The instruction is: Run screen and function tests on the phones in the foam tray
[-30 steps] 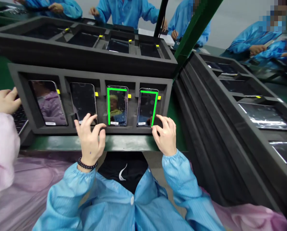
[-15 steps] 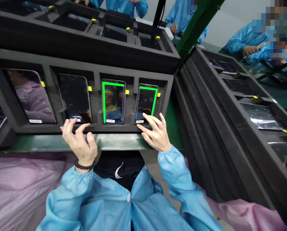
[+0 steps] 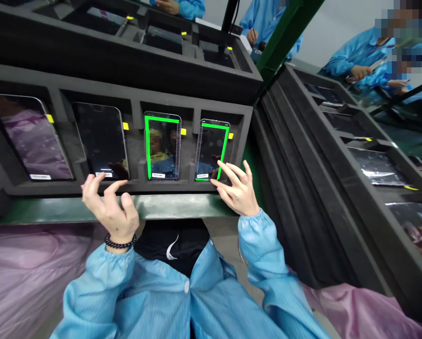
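Note:
Several phones lie face up in the slots of a black foam tray (image 3: 133,187). My right hand (image 3: 238,189) is open over the rightmost phone (image 3: 211,148), a fingertip at the lower edge of its screen. That screen has green bars along its top, right side and part of its bottom. The phone beside it (image 3: 164,146) shows green along its top and left side, with small outlined blocks on the right and bottom. My left hand (image 3: 110,202), open with fingers spread, is at the lower edge of the dark-screened phone (image 3: 101,139). Farther left lies another phone (image 3: 32,136).
Behind stands a stack of foam trays (image 3: 126,66) holding more phones. A second stack (image 3: 303,165) rises on the right, beside a green post (image 3: 285,40). Co-workers in blue sleeves (image 3: 355,56) work beyond, and pink sleeves are close on both sides.
The green on the rightmost phone's screen now also runs along part of its bottom edge. My right hand has moved slightly right along that edge. The whole view has shifted a little.

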`<state>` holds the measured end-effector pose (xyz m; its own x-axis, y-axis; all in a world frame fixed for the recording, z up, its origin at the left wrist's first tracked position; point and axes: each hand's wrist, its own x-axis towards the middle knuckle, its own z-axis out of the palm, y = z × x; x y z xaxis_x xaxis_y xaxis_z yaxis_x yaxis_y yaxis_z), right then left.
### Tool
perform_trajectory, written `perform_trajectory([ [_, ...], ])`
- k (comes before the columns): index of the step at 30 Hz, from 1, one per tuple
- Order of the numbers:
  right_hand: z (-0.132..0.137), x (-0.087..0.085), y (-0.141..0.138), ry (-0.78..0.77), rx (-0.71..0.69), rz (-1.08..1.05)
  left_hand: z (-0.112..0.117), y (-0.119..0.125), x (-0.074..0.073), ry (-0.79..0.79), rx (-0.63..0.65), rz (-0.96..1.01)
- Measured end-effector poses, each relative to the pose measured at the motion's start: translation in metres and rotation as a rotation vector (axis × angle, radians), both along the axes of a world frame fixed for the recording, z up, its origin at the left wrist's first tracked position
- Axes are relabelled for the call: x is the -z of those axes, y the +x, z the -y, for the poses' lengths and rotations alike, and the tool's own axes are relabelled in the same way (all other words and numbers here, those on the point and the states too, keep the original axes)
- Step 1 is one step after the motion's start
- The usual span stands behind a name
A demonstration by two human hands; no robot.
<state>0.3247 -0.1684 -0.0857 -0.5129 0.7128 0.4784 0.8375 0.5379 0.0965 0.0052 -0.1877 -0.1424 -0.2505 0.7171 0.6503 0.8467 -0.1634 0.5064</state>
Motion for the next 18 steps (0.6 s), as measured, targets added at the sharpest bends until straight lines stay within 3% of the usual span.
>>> perform_trajectory([
  [4,0.003,-0.001,0.008,0.066,0.012,-0.081,0.000,-0.002,0.001,-0.007,0.012,-0.002],
  [10,0.000,-0.003,0.010,0.133,0.055,-0.162,-0.006,-0.003,0.010,0.141,-0.002,0.013],
  [18,-0.044,-0.031,-0.034,0.125,0.212,-0.160,-0.005,-0.002,0.009,0.126,0.015,0.021],
])
